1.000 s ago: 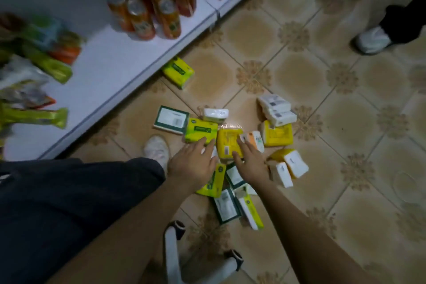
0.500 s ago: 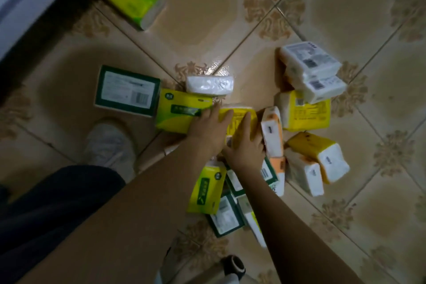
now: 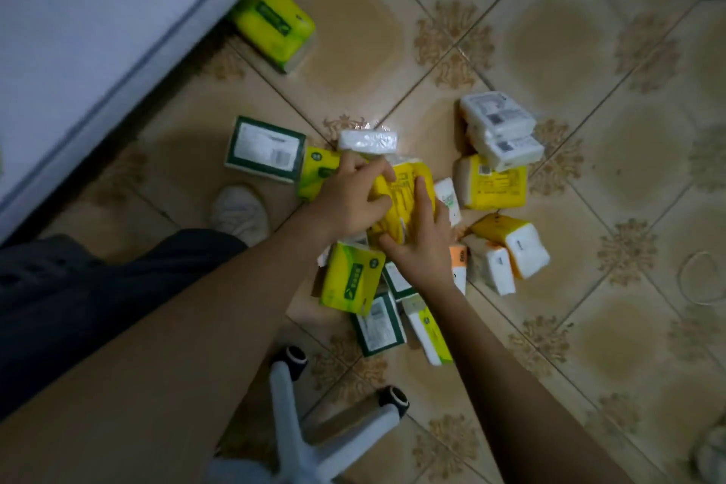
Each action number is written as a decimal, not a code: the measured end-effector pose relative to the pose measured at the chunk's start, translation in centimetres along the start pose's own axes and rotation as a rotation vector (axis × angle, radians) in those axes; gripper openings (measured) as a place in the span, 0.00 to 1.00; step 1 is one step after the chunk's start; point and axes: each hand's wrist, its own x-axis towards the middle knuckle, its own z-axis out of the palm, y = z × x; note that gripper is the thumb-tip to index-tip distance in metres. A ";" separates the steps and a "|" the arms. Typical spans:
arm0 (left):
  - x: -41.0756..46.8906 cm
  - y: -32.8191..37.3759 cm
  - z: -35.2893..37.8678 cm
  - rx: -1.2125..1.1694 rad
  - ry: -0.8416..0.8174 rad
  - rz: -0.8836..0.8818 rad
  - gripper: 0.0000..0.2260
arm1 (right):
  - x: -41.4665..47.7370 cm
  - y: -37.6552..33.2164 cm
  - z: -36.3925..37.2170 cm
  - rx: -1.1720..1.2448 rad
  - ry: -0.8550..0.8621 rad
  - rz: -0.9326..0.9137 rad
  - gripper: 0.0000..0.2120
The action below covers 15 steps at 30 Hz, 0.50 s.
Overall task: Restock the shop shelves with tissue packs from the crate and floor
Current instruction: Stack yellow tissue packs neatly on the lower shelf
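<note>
Both my hands are on one yellow plastic tissue pack [image 3: 404, 198] in the middle of the frame. My left hand [image 3: 345, 204] curls its fingers over the pack's left edge. My right hand [image 3: 426, 248] grips the right side, with my fingers lying up along it and my thumb at the bottom edge. The pack sits right between my two hands, on top of the pile on the brown tiled floor [image 3: 589, 51].

Other packs lie all around it. A flat white pack [image 3: 367, 139] is just above my left fingers. A lime green pack [image 3: 351, 277] is just below my hands. Two white packs [image 3: 499, 126] are stacked at the upper right. One more lime green pack [image 3: 275, 22] lies well apart, beside the white shelf base [image 3: 98, 31] at the upper left.
</note>
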 end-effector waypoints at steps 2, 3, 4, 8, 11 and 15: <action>-2.8 2.4 -2.4 -0.062 0.112 0.007 0.15 | -1.2 -2.9 -2.6 0.007 -0.038 -0.096 0.48; -4.5 3.5 -3.6 -0.090 0.166 0.022 0.18 | -1.8 -4.5 -3.8 0.012 -0.058 -0.141 0.48; -6.1 4.3 -4.7 -0.117 0.222 0.031 0.22 | -2.5 -6.1 -4.9 0.021 -0.080 -0.191 0.48; -13.5 7.8 -9.4 -0.483 0.404 0.028 0.34 | -6.9 -12.7 -8.7 -0.005 -0.110 -0.434 0.46; -20.2 9.7 -12.1 -0.777 0.552 0.039 0.28 | -11.6 -17.5 -10.6 -0.025 -0.074 -0.611 0.43; -29.6 11.1 -14.2 -1.018 0.695 0.110 0.14 | -18.3 -22.9 -11.2 0.012 0.040 -0.802 0.37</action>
